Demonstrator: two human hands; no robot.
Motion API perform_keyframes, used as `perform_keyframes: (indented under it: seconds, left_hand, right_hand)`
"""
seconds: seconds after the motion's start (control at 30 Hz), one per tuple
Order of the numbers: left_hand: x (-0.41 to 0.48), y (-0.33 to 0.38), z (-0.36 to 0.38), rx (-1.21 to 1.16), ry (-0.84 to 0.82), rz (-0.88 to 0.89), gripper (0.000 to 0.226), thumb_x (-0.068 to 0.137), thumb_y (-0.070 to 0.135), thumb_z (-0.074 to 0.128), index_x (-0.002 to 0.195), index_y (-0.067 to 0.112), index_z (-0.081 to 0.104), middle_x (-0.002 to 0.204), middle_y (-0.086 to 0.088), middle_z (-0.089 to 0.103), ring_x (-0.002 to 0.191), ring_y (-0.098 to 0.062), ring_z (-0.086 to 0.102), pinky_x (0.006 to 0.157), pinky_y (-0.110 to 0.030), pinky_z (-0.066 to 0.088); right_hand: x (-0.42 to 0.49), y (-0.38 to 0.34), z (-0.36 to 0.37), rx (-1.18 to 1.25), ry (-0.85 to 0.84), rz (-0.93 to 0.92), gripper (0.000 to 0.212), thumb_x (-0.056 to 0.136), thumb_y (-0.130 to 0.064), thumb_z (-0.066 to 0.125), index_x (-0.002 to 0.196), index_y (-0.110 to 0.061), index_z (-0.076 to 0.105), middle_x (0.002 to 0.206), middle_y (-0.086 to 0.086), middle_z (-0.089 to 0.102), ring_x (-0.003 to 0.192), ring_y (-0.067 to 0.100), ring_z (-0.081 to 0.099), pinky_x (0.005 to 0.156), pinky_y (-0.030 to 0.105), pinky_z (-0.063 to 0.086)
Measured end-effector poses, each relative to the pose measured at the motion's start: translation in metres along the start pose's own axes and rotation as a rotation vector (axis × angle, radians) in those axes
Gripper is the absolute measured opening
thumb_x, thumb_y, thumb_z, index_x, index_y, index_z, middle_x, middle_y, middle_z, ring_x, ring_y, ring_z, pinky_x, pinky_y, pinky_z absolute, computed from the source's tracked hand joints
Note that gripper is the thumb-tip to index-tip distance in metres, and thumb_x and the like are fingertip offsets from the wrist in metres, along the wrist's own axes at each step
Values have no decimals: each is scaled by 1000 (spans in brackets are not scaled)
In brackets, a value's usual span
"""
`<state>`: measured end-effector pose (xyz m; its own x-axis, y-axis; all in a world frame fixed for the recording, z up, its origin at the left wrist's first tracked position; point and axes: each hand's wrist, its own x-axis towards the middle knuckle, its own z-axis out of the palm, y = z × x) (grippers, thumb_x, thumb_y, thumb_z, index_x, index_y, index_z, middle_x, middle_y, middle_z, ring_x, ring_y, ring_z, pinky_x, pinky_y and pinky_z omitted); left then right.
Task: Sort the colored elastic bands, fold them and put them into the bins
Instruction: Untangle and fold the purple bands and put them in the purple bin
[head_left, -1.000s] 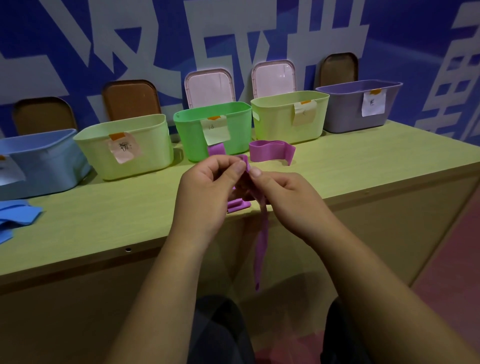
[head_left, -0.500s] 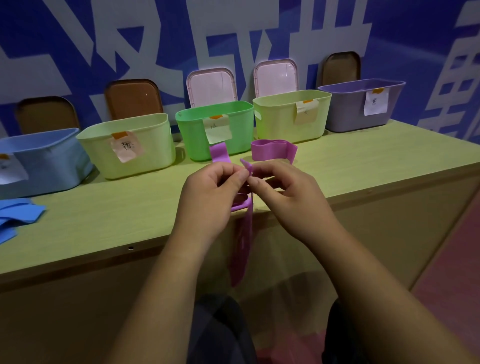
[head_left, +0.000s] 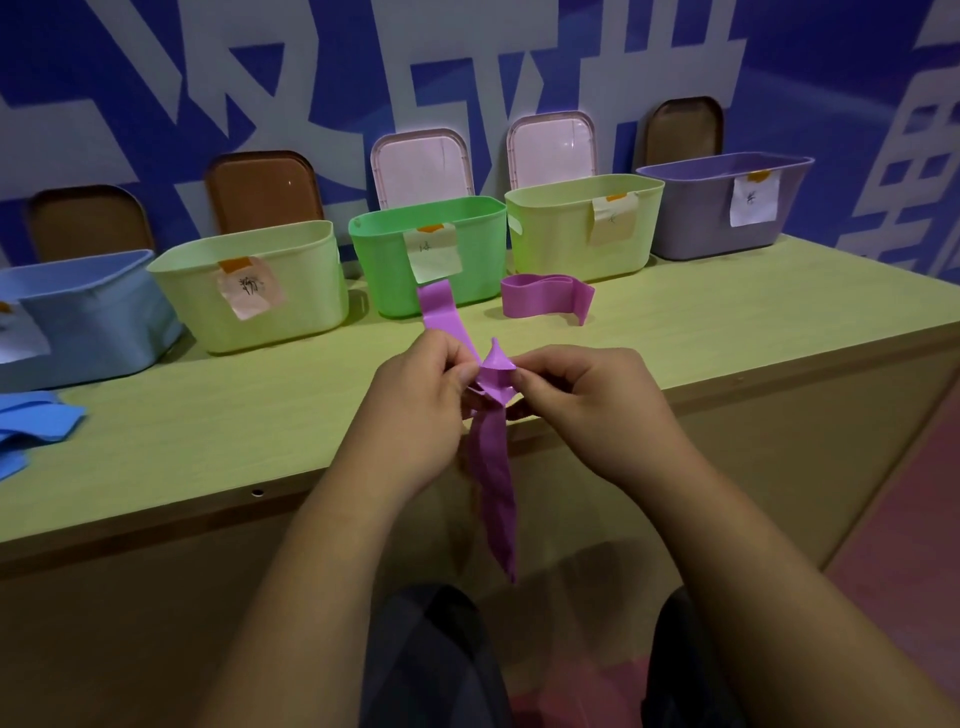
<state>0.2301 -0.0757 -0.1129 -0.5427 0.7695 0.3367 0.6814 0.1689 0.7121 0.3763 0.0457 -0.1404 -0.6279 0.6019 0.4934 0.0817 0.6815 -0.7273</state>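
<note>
Both forearms are bare from wrist to the frame's lower edge — the left hand (head_left: 415, 410) and right hand (head_left: 587, 410) are uncovered too. Dark trousers (head_left: 431, 660) cover both knees — near-black, softly creased cloth.

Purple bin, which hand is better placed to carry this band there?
Likely the right hand: it pinches the purple band, as the left hand does, but the purple bin stands at the row's right end.

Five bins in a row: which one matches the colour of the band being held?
The purple bin at the far right end, like the held band. The rest: a blue bin, a bright green bin, two pale yellow-green bins.
</note>
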Motion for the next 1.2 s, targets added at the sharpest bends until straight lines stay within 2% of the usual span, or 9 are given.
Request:
perform_keyframes:
  seconds: [0.13, 0.23, 0.3, 0.53, 0.73, 0.9, 1.03, 1.1, 1.2]
  left_hand:
    - [-2, 3, 4, 8, 17, 28, 17, 111, 22, 55, 95, 28, 57, 93, 3, 72, 86, -15, 74, 80, -50, 63]
    - [-5, 6, 14, -218, 50, -14, 5, 105, 33, 64, 101, 32, 62, 98, 5, 74, 93, -16, 75, 83, -49, 65]
    - [-7, 3, 18, -303, 28, -51, 17, 99, 42, 73, 110, 33, 65, 105, 9, 74, 99, -13, 75, 89, -46, 65]
    - [-10, -4, 19, -331, 43, -89, 11, 101, 23, 74, 104, 32, 80, 96, 12, 80, 95, -11, 76, 92, -46, 63]
    - [-9, 2, 16, 180, 58, 11, 9, 111, 23, 53, 105, 28, 56, 93, 8, 65, 80, -7, 60, 66, -31, 49]
    - [-5, 5, 13, 313, 61, 32, 8, 111, 21, 53, 112, 29, 52, 99, 10, 60, 84, -3, 55, 68, -23, 42]
    - [-8, 8, 21, -73, 102, -20, 10, 107, 20, 62, 106, 29, 67, 92, 12, 70, 82, -3, 69, 69, -21, 53]
    - [-8, 7, 27, -164, 115, -35, 10, 107, 23, 63, 103, 31, 68, 88, 11, 72, 78, -3, 71, 68, -25, 57]
    - [-7, 2, 33, -233, 124, -55, 10, 105, 23, 65, 103, 32, 69, 84, 10, 72, 73, -5, 69, 68, -30, 55]
  right_hand:
    - [3, -5, 4, -73, 82, 11, 12, 100, -20, 74, 105, -21, 84, 81, -13, 78, 73, 0, 75, 77, 38, 64]
    - [5, -5, 9, 156, 127, 165, 13, 99, -11, 72, 95, -17, 82, 75, -4, 78, 70, 10, 79, 79, 44, 67]
    - [4, -7, 8, 378, 136, 257, 15, 99, -3, 71, 91, -10, 81, 75, 5, 78, 72, 20, 80, 80, 46, 68]
    - [1, -8, 0, 446, 42, 266, 13, 104, -5, 67, 102, -9, 80, 82, 10, 80, 78, 24, 81, 72, 36, 67]
    - [3, -4, -8, -64, -40, 119, 10, 100, -12, 71, 100, -21, 76, 81, -5, 75, 75, 9, 74, 73, 30, 63]
    - [14, -11, -17, -349, -87, 54, 5, 99, -18, 68, 100, -22, 72, 85, -8, 68, 78, 8, 63, 69, 32, 53]
    - [13, -11, -7, -24, -32, 218, 6, 100, -23, 67, 98, -23, 72, 84, -2, 75, 75, 15, 76, 75, 45, 67]
    - [8, -11, 2, 221, -12, 339, 11, 104, -28, 68, 100, -20, 74, 83, 4, 78, 73, 20, 79, 73, 49, 68]
    - [3, -9, 9, 294, -13, 379, 21, 102, -38, 71, 105, -18, 75, 86, 4, 76, 70, 20, 79, 76, 52, 67]
